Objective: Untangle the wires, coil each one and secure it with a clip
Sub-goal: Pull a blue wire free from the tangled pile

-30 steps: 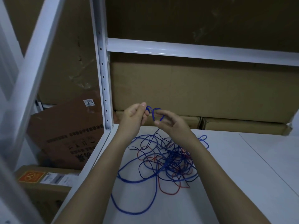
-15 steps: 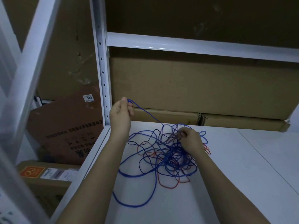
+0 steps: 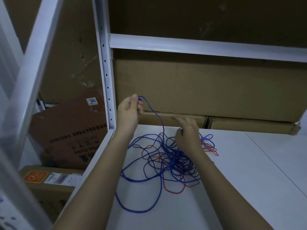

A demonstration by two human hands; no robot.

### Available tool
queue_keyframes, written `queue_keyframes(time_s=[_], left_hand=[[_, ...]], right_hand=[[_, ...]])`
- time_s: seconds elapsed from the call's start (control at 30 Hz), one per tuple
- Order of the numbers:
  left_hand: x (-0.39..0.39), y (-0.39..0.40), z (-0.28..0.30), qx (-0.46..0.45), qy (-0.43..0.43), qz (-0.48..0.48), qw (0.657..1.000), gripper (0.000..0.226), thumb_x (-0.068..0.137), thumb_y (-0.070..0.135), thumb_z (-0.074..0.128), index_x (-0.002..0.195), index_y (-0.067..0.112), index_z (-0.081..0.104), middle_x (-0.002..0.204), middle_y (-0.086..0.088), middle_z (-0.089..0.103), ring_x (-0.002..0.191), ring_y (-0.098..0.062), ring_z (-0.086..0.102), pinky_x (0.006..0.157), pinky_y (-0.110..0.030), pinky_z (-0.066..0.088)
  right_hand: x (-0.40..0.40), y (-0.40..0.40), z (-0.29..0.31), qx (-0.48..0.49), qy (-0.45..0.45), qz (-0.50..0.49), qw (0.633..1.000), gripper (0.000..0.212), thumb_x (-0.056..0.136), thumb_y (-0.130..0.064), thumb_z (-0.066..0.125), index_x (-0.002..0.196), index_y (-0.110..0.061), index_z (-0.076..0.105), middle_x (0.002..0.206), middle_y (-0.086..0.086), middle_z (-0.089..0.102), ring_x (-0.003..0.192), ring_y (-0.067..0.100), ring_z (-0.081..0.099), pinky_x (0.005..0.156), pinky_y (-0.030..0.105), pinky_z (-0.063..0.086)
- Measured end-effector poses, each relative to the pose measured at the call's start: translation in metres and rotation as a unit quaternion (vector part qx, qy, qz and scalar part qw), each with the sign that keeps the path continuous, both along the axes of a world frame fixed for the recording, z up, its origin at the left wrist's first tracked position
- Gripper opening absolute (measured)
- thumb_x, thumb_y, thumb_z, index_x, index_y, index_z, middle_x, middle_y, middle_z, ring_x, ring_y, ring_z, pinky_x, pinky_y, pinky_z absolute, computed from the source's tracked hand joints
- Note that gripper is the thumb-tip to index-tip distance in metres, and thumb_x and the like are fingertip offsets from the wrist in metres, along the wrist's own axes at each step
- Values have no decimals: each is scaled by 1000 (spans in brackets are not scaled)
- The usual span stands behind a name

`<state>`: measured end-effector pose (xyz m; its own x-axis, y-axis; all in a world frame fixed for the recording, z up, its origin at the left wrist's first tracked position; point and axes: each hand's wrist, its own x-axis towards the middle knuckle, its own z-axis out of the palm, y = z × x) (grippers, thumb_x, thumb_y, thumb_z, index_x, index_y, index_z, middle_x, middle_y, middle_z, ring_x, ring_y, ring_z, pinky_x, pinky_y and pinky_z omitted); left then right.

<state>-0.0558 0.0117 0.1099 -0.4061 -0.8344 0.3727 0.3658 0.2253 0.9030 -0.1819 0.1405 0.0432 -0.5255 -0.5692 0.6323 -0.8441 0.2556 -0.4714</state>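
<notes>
A tangle of thin wires lies on the white shelf top [image 3: 249,180]: a blue wire [image 3: 137,210], a red wire [image 3: 174,192] and a dark wire [image 3: 144,170] looped through one another. My left hand [image 3: 128,112] is raised above the shelf's left edge and pinches one end of the blue wire, which runs down from it into the tangle. My right hand [image 3: 187,133] hovers low over the far side of the tangle, fingers extended and blurred; whether it touches a strand is unclear. No clip is in view.
A white perforated shelf upright [image 3: 106,80] stands just left of my left hand, with a crossbeam [image 3: 199,47] above. Large cardboard boxes [image 3: 207,90] fill the back. Flat boxes [image 3: 249,125] line the shelf's rear edge. More cartons [image 3: 66,130] sit lower left.
My left hand has stayed raised, pinching the blue end. My right hand lifted slightly off the tangle and spread its fingers, after dropping from beside the left hand a second ago.
</notes>
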Motion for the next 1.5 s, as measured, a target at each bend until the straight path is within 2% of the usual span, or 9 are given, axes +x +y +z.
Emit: queue_keyframes(time_s=[0.1, 0.23, 0.47, 0.6, 0.7, 0.83, 1.03, 1.17, 1.5], left_hand=[[-3, 3, -2, -26, -14, -4, 1000, 36, 104, 20, 39, 71, 12, 51, 39, 10, 46, 41, 1, 40, 51, -11, 35], [-6, 9, -1, -37, -13, -16, 999, 35, 103, 20, 39, 71, 12, 51, 39, 11, 47, 42, 1, 40, 48, -12, 34], [10, 14, 8, 51, 5, -88, 995, 34, 103, 23, 41, 74, 11, 54, 43, 10, 49, 41, -2, 42, 48, -14, 34], [22, 22, 13, 176, 97, -263, 943, 29, 103, 22, 38, 90, 3, 57, 61, 1, 65, 50, -4, 56, 54, -13, 46], [17, 25, 7, 76, 75, -243, 964, 28, 105, 16, 30, 108, 3, 54, 95, -4, 73, 76, -6, 67, 73, -14, 52], [7, 19, -20, -147, -85, -50, 984, 23, 106, 16, 26, 111, 10, 47, 104, 3, 66, 86, -2, 63, 78, -12, 46], [19, 7, -64, -370, -343, -76, 860, 26, 104, 26, 34, 90, 11, 50, 72, -1, 57, 64, -14, 52, 63, -37, 45], [24, 16, -63, -302, -349, -167, 871, 35, 99, 39, 45, 72, 17, 51, 62, 5, 47, 53, -4, 40, 53, -19, 33], [22, 17, -66, -243, -304, -139, 911, 38, 97, 31, 52, 73, 3, 56, 60, -4, 45, 49, -5, 36, 49, -17, 30]], right_hand=[[31, 0, 33, -163, -212, 176, 947, 36, 87, -7, 41, 116, -12, 62, 109, -6, 63, 104, 0, 57, 91, 14, 42], [48, -4, 47, -42, -257, 223, 939, 27, 99, -20, 49, 126, -20, 53, 99, -22, 59, 91, -15, 56, 78, 3, 39], [30, -8, 24, -107, -307, 163, 931, 27, 103, -18, 40, 91, -25, 62, 46, -5, 48, 42, 9, 46, 61, 39, 49], [28, -8, 15, 85, -138, 124, 979, 28, 104, -34, 34, 104, -23, 60, 56, -7, 47, 57, 18, 50, 58, 32, 39], [41, -7, 6, 224, 66, 88, 968, 32, 104, -36, 28, 116, -17, 51, 67, 2, 54, 69, 32, 56, 56, 35, 35], [53, -1, -6, 154, 170, 113, 967, 31, 101, -31, 36, 112, -11, 58, 76, 10, 67, 65, 33, 61, 53, 32, 34], [30, 13, 2, 48, 46, 117, 991, 12, 87, -25, 61, 86, -17, 69, 66, -4, 59, 60, 12, 52, 58, 29, 46], [26, 24, 9, 0, -160, 166, 973, 18, 80, -16, 77, 94, -20, 67, 74, -7, 61, 68, 0, 58, 63, 9, 43], [34, 25, 3, -118, -399, 205, 886, 70, 85, 3, 67, 141, -26, 37, 93, 14, 70, 80, 9, 68, 69, 18, 53]])
